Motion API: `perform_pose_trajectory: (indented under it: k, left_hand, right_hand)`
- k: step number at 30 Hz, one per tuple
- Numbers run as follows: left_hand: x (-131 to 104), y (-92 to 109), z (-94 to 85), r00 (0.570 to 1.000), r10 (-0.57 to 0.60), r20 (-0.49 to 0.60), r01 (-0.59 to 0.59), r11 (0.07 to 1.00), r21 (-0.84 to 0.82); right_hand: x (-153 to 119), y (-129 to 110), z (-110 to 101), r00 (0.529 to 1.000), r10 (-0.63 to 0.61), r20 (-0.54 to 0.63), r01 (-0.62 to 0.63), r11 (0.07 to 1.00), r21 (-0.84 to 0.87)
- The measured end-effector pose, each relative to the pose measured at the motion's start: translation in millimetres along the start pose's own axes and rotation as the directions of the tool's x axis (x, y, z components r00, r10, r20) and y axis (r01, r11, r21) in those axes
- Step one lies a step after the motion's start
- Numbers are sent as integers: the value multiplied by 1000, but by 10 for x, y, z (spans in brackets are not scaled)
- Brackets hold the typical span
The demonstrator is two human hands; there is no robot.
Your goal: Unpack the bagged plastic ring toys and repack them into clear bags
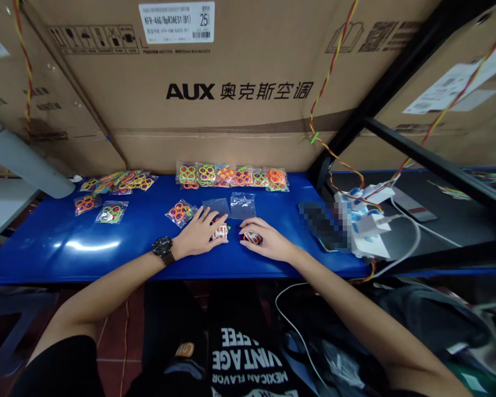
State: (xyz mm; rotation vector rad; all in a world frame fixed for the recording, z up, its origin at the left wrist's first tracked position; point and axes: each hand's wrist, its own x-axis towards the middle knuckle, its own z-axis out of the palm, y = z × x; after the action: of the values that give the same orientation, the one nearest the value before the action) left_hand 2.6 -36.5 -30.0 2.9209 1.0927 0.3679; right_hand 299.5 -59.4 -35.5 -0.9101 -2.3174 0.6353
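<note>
My left hand (198, 232), with a dark watch (162, 249) on its wrist, has its thumb and fingers around a small red-and-white printed piece (220, 231). Bits of orange and green show at that piece's edge. Across a short gap, my right hand (268, 240) curls around a similar red-and-white printed piece (253, 237), partly hidden by the fingers. Just beyond the hands lie a clear plastic bag (243, 205) and another clear bag (215, 207). Left of my left hand rests a bagged set of orange rings (181, 212).
Bagged colourful rings (231, 175) form a row at the back, and more bags (124, 181) are heaped at the left. A grey tube (25, 157) leans there. Large cartons (231, 121) wall the blue table (78, 251). Right: a blurred dark object (324, 226) and white chargers (370, 223).
</note>
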Motion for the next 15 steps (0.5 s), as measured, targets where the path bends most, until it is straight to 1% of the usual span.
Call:
perform_pose_trajectory:
  k: [2,4,7,9,12,15]
  left_hand:
    - [22,20,24,1000,6,-5,-6,1000,21]
    - [41,31,40,1000,11,-11,-11,1000,22]
    - [61,40,46,1000,6,-12,-5,1000,11]
    - [68,48,43,1000,2,-6,-2,1000,5]
    - [62,60,48,1000,3,-3,-3,1000,-23]
    - [47,65,75,1000,10,8,-9,998,-66]
  right_hand:
    - [1,5,4,999,-3,-52,2,1000,-19]
    - [37,2,-21,992,8,-128,-12,999,-33]
    - [181,-19,-114,970,42,-241,-58,997,-59]
    - [313,-31,-174,961,63,-271,-91,992,-93]
    - [477,-5,-173,971,115,-210,-150,976,-159]
    - [534,83,-49,981,159,-113,-180,961,-209]
